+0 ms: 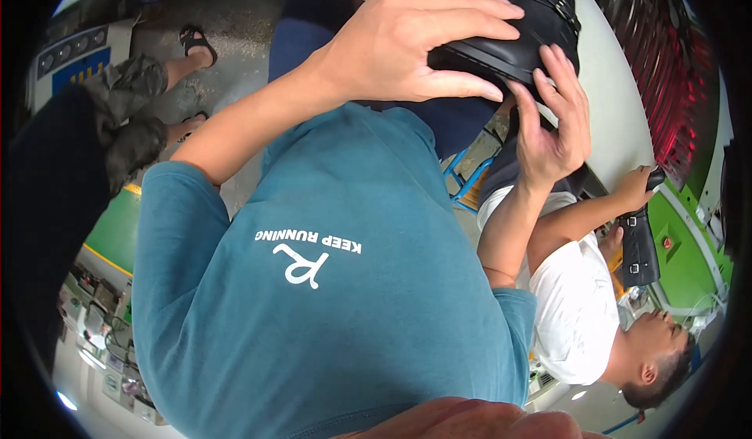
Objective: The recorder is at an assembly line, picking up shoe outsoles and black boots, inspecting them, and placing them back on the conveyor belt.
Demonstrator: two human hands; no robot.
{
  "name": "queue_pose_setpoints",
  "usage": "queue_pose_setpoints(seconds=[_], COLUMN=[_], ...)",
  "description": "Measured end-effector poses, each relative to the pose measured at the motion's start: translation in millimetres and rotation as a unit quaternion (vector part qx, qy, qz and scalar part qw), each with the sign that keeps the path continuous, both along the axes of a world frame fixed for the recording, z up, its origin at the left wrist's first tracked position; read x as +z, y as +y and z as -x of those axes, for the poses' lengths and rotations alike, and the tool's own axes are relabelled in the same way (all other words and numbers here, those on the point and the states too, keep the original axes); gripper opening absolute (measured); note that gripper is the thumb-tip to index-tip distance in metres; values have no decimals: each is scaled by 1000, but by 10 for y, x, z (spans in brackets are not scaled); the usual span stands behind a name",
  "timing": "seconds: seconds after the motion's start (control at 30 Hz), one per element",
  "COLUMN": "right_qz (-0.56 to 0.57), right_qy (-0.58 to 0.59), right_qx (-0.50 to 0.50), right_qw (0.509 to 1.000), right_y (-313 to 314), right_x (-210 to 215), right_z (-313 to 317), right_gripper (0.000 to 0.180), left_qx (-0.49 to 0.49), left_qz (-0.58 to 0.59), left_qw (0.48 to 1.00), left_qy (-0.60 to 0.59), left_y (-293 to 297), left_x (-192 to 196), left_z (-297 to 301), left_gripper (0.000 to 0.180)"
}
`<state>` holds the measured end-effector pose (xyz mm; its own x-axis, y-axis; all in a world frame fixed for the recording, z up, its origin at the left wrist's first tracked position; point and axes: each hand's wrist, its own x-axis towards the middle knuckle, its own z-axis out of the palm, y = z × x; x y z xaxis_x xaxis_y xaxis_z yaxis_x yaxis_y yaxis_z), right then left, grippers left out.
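A black boot [540, 28] with a buckled strap lies at the top of the head view, partly over the white work surface [615, 118]. My left hand [439, 43] grips its toe, long fingers stretched across the upper and thumb along the underside. Against the boot's near side, by the sole edge, rests my right hand [558, 122], its fingers bent upward and its thumb at the sole. Part of the sole is hidden behind both hands. The boot's shaft runs out past the upper edge of the view.
At right, a co-worker in a white shirt [576, 314] holds another black buckled boot [639, 243] beside a green machine [681, 243]. Dark rods [666, 71] under red light line the far right. A second person's sandalled foot [199, 46] and a dial panel [74, 47] are at left.
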<state>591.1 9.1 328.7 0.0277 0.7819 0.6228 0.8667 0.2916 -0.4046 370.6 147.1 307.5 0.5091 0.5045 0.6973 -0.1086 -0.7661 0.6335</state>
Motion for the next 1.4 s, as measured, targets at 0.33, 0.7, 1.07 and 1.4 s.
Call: queue_pose_setpoints(seconds=[0.33,0.7,1.07,1.4], right_qz=[41,104,189,193], right_qy=[2,31,102,110], right_qx=[91,79,56,9], right_qw=[995,991,975,975], right_y=[169,389,541,429], right_x=[187,129,442,414], right_z=[-137,-89,-200,-325], right_gripper=[30,35,31,31], left_qx=[-57,-72,-104,-102], left_qz=[40,66,119,118], left_qw=[997,993,983,982], left_qy=[16,61,91,101], left_y=[60,379,364,341], left_x=[-117,-165,-40,44], left_z=[-292,-417,-393,-425], left_gripper=[55,61,51,40])
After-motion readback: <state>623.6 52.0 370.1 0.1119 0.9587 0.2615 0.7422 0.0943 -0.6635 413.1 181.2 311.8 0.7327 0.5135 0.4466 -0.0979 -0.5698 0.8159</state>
